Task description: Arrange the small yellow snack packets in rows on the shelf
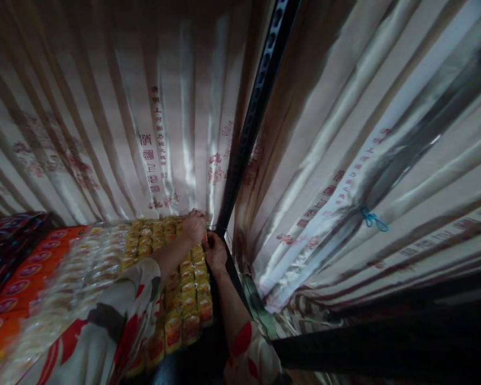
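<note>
Both of my hands are at the far right corner of a block of small yellow-gold wrapped packets (pixel 189 299), close to a black perforated metal post (pixel 251 123). My left hand (pixel 194 227) reaches over the back rows of packets, with its fingers curled closed. What it pinches, if anything, is too dark and small to make out. Just right of it, my right hand (pixel 216 252) is beside the last row at the foot of the post. Its fingers are bent together, and whatever lies between them is hidden.
Pale pleated curtains (pixel 172 107) with red printed characters hang behind and to the right. Clear-wrapped white packets (pixel 84 267), orange packs (pixel 28 272) and dark shiny packs (pixel 8 240) lie to the left. A blue tie (pixel 374 219) gathers the right curtain. A dark rail (pixel 364 347) runs lower right.
</note>
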{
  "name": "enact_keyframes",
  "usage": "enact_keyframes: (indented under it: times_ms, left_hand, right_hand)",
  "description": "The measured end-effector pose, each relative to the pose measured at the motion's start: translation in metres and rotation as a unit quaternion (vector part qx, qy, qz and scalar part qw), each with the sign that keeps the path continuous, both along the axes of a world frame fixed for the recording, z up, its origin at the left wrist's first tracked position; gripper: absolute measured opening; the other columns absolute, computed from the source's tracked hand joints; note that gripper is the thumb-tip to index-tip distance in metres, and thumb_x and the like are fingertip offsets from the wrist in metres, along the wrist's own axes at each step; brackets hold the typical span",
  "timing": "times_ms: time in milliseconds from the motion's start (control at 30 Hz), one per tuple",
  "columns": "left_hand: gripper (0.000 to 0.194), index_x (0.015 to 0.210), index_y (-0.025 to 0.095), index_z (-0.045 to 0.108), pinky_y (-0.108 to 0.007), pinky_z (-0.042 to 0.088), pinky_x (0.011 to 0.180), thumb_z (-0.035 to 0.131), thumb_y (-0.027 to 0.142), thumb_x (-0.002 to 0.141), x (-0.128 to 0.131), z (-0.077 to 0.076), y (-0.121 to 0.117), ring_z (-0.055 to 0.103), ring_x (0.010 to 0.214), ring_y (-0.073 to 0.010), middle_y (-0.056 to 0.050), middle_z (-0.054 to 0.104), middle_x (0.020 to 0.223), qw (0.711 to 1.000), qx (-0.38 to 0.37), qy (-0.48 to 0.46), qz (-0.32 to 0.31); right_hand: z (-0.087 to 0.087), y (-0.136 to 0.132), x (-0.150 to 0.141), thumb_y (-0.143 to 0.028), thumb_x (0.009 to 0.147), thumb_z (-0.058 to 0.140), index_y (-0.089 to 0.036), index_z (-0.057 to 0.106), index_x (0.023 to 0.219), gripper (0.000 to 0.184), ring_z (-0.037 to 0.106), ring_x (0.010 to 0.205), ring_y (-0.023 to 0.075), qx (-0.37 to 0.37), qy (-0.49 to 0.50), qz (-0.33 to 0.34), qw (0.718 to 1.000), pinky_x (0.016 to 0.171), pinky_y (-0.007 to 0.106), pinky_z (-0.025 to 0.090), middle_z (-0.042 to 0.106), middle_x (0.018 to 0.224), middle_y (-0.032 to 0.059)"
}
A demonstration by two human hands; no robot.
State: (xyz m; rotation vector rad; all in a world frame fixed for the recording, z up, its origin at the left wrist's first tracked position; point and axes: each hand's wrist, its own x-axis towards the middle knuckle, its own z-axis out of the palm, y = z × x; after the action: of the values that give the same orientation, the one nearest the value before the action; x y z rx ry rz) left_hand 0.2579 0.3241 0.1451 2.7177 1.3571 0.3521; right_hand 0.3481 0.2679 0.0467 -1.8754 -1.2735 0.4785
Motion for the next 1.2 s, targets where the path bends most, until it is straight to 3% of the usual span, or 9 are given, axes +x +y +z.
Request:
enact_keyframes:
  times_ms: [167,400,567,633,767,867,967,1067,1200]
  left_hand:
    - [0.025,0.091,0.006,0.064,-0.034,0.034,0.089,0.043,0.007,0.079,0.000,0.005,-0.004,0.046,0.098,-0.0244,-0.016,0.061,0.093,1.000,0.003,-0.002,-0.004]
    - [0.025,0.095,0.006,0.063,-0.033,0.036,0.092,0.044,0.008,0.078,-0.002,0.008,-0.017,0.047,0.101,-0.0237,-0.016,0.060,0.097,0.999,0.020,-0.046,-0.002]
    - [0.026,0.098,0.014,0.063,-0.032,0.040,0.092,0.041,0.013,0.082,-0.005,0.008,-0.068,0.048,0.102,-0.0207,-0.010,0.059,0.099,0.993,0.025,-0.116,0.004]
    - [0.026,0.098,0.016,0.062,-0.031,0.042,0.091,0.043,0.013,0.081,-0.005,0.006,-0.097,0.051,0.099,-0.0187,-0.008,0.060,0.098,0.979,-0.022,-0.201,-0.014]
    - [0.034,0.103,0.017,0.058,-0.030,0.046,0.088,0.045,0.008,0.073,-0.009,-0.004,-0.156,0.052,0.105,-0.0172,-0.008,0.056,0.112,0.917,-0.161,-0.364,-0.025]
    - [0.033,0.106,0.018,0.055,-0.030,0.050,0.077,0.049,0.016,0.074,-0.022,-0.016,-0.203,0.056,0.100,-0.0193,-0.009,0.057,0.113,0.839,-0.276,-0.467,0.047]
    - [0.035,0.111,0.019,0.051,-0.032,0.048,0.083,0.050,0.025,0.077,-0.052,-0.028,-0.258,0.057,0.101,-0.0205,-0.010,0.057,0.115,0.760,-0.353,-0.539,0.084]
    - [0.034,0.112,0.019,0.051,-0.033,0.043,0.091,0.048,0.031,0.080,-0.095,-0.039,-0.315,0.054,0.106,-0.0215,-0.009,0.057,0.115,0.713,-0.403,-0.568,0.078]
    - [0.029,0.104,0.018,0.054,-0.030,0.042,0.089,0.052,0.024,0.075,-0.151,-0.062,-0.365,0.055,0.101,-0.0194,-0.006,0.061,0.104,0.672,-0.471,-0.559,0.116]
  right_hand:
    - [-0.007,-0.002,0.001,-0.025,0.079,0.052,-0.017,0.054,0.118,0.040,0.055,0.105,0.0191,0.048,0.043,0.004,0.998,0.094,0.032,0.041,0.061,0.114,0.0075]
    - [-0.006,-0.007,0.006,-0.026,0.075,0.051,-0.017,0.061,0.110,0.038,0.055,0.107,0.0191,0.139,0.122,-0.013,0.983,0.098,0.034,0.038,0.063,0.113,0.0067]
    - [0.011,-0.032,0.007,-0.033,0.076,0.049,-0.016,0.062,0.107,0.037,0.057,0.102,0.0207,0.166,0.200,-0.049,0.964,0.094,0.036,0.041,0.065,0.108,0.0076]
    - [0.019,-0.047,0.006,-0.035,0.074,0.051,-0.015,0.060,0.108,0.040,0.059,0.097,0.0205,0.183,0.241,-0.029,0.953,0.090,0.036,0.044,0.065,0.105,0.0085]
    - [0.032,-0.086,-0.003,-0.038,0.073,0.054,-0.013,0.058,0.107,0.043,0.060,0.095,0.0215,0.207,0.278,-0.028,0.938,0.087,0.036,0.046,0.063,0.106,0.0116]
    - [0.039,-0.127,-0.021,-0.040,0.078,0.052,-0.015,0.059,0.105,0.038,0.057,0.102,0.0226,0.200,0.241,-0.042,0.949,0.088,0.038,0.045,0.060,0.111,0.0118]
    - [0.041,-0.179,-0.051,-0.036,0.084,0.047,-0.019,0.057,0.108,0.031,0.055,0.106,0.0208,0.204,0.204,-0.004,0.958,0.091,0.037,0.044,0.058,0.114,0.0092]
    - [0.031,-0.233,-0.084,-0.029,0.087,0.042,-0.021,0.058,0.109,0.028,0.059,0.098,0.0181,0.180,0.151,0.065,0.970,0.086,0.033,0.047,0.061,0.106,0.0067]
    - [-0.006,-0.287,-0.124,-0.023,0.081,0.041,-0.021,0.062,0.104,0.031,0.061,0.092,0.0188,0.077,0.112,0.199,0.970,0.081,0.031,0.049,0.065,0.100,0.0073]
